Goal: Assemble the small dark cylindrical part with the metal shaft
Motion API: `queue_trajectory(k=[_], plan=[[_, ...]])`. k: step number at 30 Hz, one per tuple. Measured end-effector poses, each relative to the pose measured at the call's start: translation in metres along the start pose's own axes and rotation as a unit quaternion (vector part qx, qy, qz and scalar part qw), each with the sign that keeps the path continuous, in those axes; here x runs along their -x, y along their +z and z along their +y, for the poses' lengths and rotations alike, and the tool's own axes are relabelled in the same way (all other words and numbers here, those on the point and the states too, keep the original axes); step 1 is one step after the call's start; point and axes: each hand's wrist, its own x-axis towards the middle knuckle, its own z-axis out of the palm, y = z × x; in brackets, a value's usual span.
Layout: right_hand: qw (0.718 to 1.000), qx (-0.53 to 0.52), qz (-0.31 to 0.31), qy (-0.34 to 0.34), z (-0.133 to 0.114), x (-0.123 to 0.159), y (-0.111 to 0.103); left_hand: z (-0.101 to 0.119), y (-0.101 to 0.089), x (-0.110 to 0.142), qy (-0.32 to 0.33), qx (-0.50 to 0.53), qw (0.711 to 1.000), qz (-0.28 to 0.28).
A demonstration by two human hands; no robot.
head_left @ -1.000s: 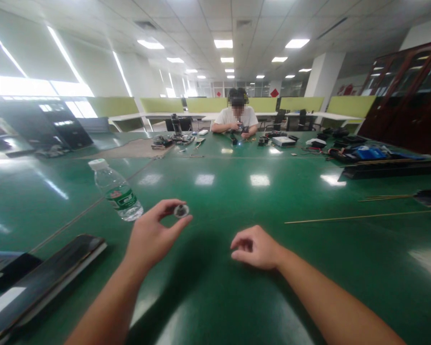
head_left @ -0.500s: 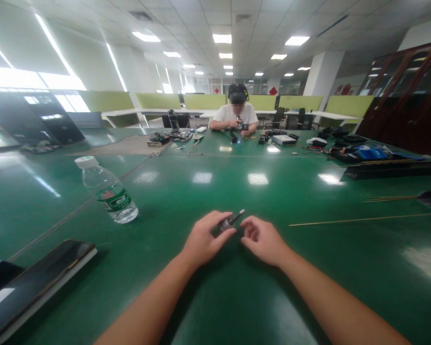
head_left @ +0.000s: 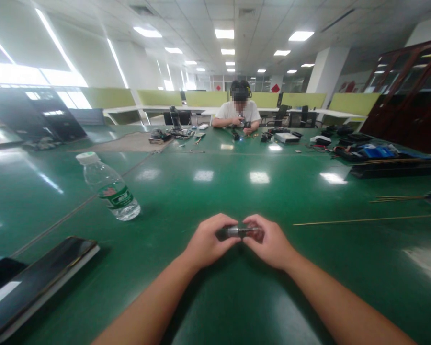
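My left hand [head_left: 208, 241] and my right hand [head_left: 269, 242] meet just above the green table [head_left: 237, 191], near its front edge. Between them lies a small dark and silvery cylindrical part [head_left: 239, 232], held level. The left fingers pinch its left end and the right fingers close on its right end. Most of the part is hidden by my fingertips.
A plastic water bottle [head_left: 109, 186] lies tilted to the left. A dark flat device [head_left: 39, 282] sits at the lower left. Thin rods [head_left: 366, 221] lie on the right. A person in a white shirt [head_left: 237, 112] works at the far side among tools and boxes.
My left hand carried the small part from the left to the middle. My right hand came up and closed on its other end, and the part turned level.
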Motion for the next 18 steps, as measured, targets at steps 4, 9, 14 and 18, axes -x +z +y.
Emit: queue_trajectory(k=[4, 9, 14, 18], plan=[[0.999, 0.023, 0.006, -0.029, -0.0021, -0.0004, -0.0015, 0.002, 0.0006, -0.0002, 0.002, 0.009, 1.0, -0.014], [0.999, 0.031, 0.013, -0.041, -0.0002, -0.0039, -0.0043, 0.0048, 0.0004, -0.0004, -0.001, 0.002, 1.0, -0.015], [0.999, 0.017, 0.007, -0.042, 0.0011, -0.0036, -0.0043, 0.0051, 0.0018, 0.001, -0.002, -0.003, 1.0, -0.018], [0.998, 0.017, 0.013, -0.054, -0.0015, -0.0029, -0.0046, 0.0051, 0.0021, 0.0015, 0.0, -0.004, 1.0, -0.023]])
